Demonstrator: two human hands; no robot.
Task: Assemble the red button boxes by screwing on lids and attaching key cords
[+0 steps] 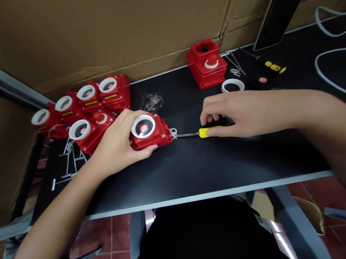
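Note:
My left hand point(125, 139) grips a red box point(161, 129) with a white ring point(137, 136) around a dark round window on top. Its thumb lies along the near side, the fingers over the far side. My right hand point(229, 114) is closed on the yellow handle of a screwdriver point(204, 132) lying nearly level. The metal shaft points left, and its tip meets the right end of the box beside a small chain or cord point(173, 133). Exactly where the tip sits I cannot tell.
Several similar red boxes point(116, 95) stand at the back left, near metal T-shaped rods point(65, 178). Farther right are a red housing point(207, 69), a loose white ring point(232, 85) and a yellow-black screwdriver point(273, 66). Grey debris point(152, 102) lies by the cardboard wall; a pale cable point(335, 77) curls at right.

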